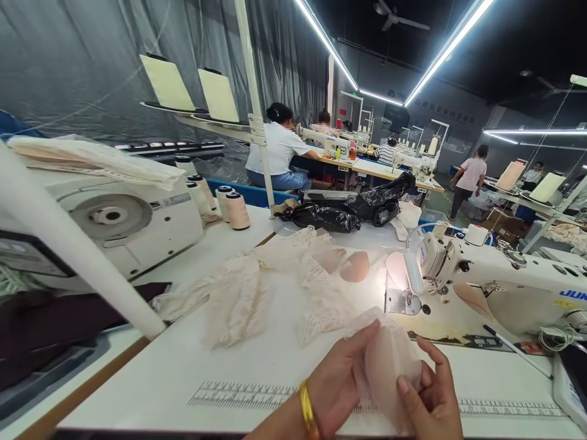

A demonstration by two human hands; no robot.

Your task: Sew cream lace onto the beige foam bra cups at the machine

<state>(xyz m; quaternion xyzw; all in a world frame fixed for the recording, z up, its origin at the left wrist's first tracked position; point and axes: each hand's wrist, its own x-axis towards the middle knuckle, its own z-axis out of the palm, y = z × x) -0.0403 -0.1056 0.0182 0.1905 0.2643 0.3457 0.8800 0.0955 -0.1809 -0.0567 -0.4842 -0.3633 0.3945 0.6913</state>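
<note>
Both my hands hold a pale pink padded cup piece (387, 360) just above the near edge of the white sewing table (183, 373). My left hand (342, 382), with a gold bangle on its wrist, pinches the piece's left side. My right hand (433, 397) curls its fingers round the right side. Cream lace pieces (238, 296) lie spread on the table beyond my hands, with more pink cups (355, 267) among them. The white sewing machine (499, 281) stands to the right, its needle plate (403, 300) lit by a small lamp.
A second machine (114, 220) and thread cones (236, 211) sit at the left behind a slanted white pole (77, 256). A black plastic bag (353, 211) lies at the table's far end. Other people sit and walk at further sewing stations. A pen (516, 349) lies right of my hands.
</note>
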